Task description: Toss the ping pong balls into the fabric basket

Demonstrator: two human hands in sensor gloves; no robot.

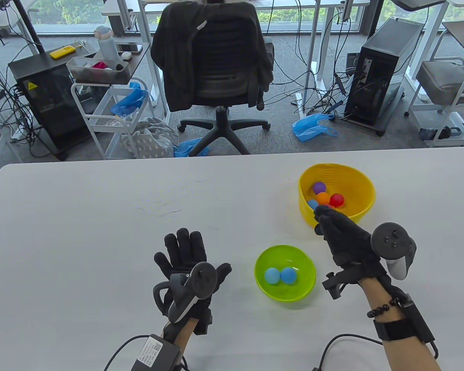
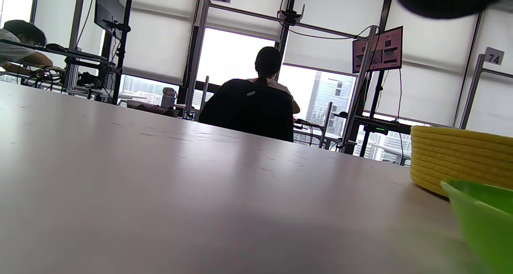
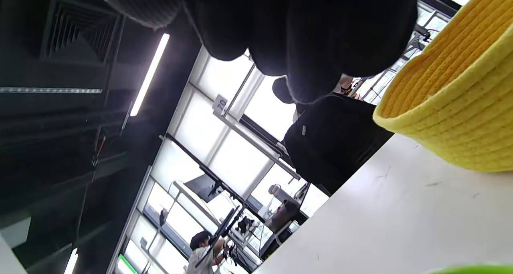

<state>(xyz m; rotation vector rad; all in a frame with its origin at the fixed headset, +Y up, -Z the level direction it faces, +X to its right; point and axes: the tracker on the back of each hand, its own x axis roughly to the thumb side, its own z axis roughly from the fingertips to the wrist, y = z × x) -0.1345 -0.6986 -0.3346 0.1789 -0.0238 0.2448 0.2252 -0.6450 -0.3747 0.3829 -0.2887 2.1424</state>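
Note:
The yellow fabric basket [image 1: 361, 185] stands on the table at the right. It holds purple [image 1: 319, 188], orange [image 1: 323, 198], red [image 1: 337, 199] and blue [image 1: 313, 203] balls. A green bowl [image 1: 261, 270] nearer me holds two blue balls [image 1: 280, 275]. My right hand [image 1: 324, 216] reaches to the basket's near rim, fingers close together and pointing into it. No ball shows in it in either view; its fingers [image 3: 312, 37] hang beside the basket [image 3: 453, 97]. My left hand [image 1: 185, 251] rests flat on the table, fingers spread and empty, left of the bowl.
The white table [image 1: 100, 232] ends at its far edge beyond the basket. Behind it stand an office chair [image 1: 216, 69] with a dark jacket, a cart [image 1: 112, 112] and a computer tower [image 1: 382, 73]. The left wrist view shows the basket [image 2: 457, 157] and bowl [image 2: 485, 214] at right.

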